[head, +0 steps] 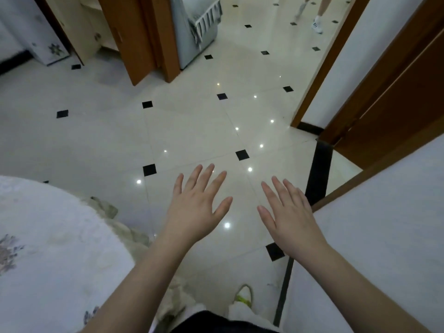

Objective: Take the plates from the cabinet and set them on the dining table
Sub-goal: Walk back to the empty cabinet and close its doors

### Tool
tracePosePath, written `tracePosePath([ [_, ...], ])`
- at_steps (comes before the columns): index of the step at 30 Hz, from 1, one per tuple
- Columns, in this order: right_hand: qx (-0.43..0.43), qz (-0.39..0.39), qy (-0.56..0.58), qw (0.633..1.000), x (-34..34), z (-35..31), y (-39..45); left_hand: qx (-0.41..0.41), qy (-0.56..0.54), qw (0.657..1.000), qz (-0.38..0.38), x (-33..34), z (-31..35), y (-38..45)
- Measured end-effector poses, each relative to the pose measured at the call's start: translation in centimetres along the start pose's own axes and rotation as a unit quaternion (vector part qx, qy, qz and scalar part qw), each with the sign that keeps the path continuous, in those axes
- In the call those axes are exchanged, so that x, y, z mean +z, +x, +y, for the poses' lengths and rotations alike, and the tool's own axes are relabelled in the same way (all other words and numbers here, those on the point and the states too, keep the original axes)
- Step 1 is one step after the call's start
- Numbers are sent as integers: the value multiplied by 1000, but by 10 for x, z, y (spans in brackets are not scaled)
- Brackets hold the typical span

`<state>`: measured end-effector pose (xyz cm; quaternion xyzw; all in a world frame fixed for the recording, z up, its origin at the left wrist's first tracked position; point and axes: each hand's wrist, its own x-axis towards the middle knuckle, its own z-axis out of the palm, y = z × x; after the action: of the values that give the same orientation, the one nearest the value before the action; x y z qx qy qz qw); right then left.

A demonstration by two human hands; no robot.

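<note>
Both of my hands are stretched out in front of me over the tiled floor, palms down and fingers spread. My left hand [195, 203] holds nothing. My right hand [288, 215] is empty too. At the lower left lies the dining table [43, 236], round and covered with a white flowered cloth. No plates and no cabinet show in this view.
The glossy cream floor [192, 131] has small black inset tiles. A white wall [374, 236] with a brown door frame [394, 97] runs along my right. Brown doors [134, 39] stand at the far left. Another person's legs [317, 18] are at the far end.
</note>
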<state>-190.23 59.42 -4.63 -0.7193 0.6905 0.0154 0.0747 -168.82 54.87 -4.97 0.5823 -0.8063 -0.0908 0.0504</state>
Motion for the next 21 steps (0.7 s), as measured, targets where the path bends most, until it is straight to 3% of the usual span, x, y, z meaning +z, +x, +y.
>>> tracePosePath([
  [10, -82, -9, 15, 997, -18, 1, 142, -90, -2, 996, -11, -4, -54, 87],
  [21, -172, 7, 14, 985, -49, -98, 346, -155, 0, 988, 26, -47, -194, 211],
])
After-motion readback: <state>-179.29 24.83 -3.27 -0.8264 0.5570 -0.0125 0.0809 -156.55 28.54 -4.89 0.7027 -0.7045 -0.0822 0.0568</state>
